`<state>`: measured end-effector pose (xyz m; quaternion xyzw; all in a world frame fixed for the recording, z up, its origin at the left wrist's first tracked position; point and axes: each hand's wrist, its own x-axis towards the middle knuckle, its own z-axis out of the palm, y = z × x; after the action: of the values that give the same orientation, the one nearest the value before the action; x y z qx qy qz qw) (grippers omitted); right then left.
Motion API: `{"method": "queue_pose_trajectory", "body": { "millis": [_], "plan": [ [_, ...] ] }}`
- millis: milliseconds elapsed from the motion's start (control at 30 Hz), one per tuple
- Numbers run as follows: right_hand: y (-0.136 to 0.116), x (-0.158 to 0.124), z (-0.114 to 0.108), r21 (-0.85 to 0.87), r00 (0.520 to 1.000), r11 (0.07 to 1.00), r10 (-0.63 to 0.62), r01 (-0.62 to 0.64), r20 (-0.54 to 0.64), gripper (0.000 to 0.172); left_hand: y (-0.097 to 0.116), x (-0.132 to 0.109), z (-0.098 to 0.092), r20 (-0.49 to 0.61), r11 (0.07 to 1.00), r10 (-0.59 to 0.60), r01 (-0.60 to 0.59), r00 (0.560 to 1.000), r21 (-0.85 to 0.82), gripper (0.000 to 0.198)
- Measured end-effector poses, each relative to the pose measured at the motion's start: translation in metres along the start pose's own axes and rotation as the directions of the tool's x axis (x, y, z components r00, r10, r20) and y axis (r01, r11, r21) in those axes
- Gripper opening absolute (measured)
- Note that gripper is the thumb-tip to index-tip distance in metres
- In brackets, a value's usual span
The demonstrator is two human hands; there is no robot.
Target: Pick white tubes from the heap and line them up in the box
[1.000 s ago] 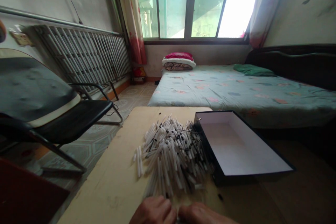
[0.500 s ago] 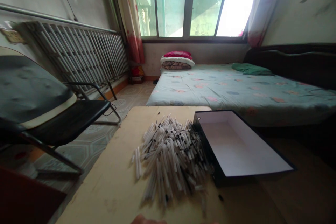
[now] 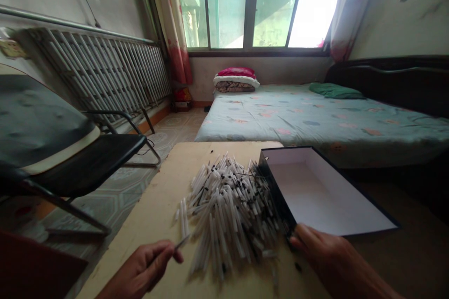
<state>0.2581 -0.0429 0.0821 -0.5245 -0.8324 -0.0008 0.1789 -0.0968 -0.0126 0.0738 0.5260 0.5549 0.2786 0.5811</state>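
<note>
A big heap of white pens with black tips (image 3: 229, 208) lies on a pale wooden table (image 3: 157, 233). My left hand (image 3: 145, 266) is at the heap's near left, fingers pinched round one white pen that points toward the heap. My right hand (image 3: 324, 254) rests at the near corner of an open black box with a white inside (image 3: 322, 196); its fingers touch the box's front edge, and whether they hold anything is hidden. The box stands right of the heap and is empty.
A black folding chair (image 3: 80, 159) stands left of the table. A bed with a patterned sheet (image 3: 315, 121) lies beyond, under a window (image 3: 252, 4). A radiator (image 3: 101, 70) runs along the left wall.
Both hands dropped out of view half a second ago and have come back. The left now holds a pen by the heap; the right has reached the box corner.
</note>
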Motion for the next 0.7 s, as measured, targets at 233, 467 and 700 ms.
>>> {"method": "queue_pose_trajectory", "body": {
  "millis": [233,467,700],
  "plan": [
    [-0.013,0.082,0.011,-0.139,0.91,0.926,0.372,-0.35,0.185,0.015,0.003,0.042,0.083,-0.035,0.767,0.021,-0.039,0.999,-0.64,0.03],
    [0.001,0.097,0.019,-0.057,0.891,0.89,0.454,-0.453,-0.004,0.017,-0.011,0.053,0.099,-0.138,0.595,-0.111,-0.045,0.984,-0.803,0.011],
    [-0.047,0.037,0.062,0.785,0.903,0.453,0.284,-0.423,0.323,0.045,-0.017,0.049,0.107,-0.262,0.553,-0.163,-0.132,0.951,-0.822,0.01]
  ]
}}
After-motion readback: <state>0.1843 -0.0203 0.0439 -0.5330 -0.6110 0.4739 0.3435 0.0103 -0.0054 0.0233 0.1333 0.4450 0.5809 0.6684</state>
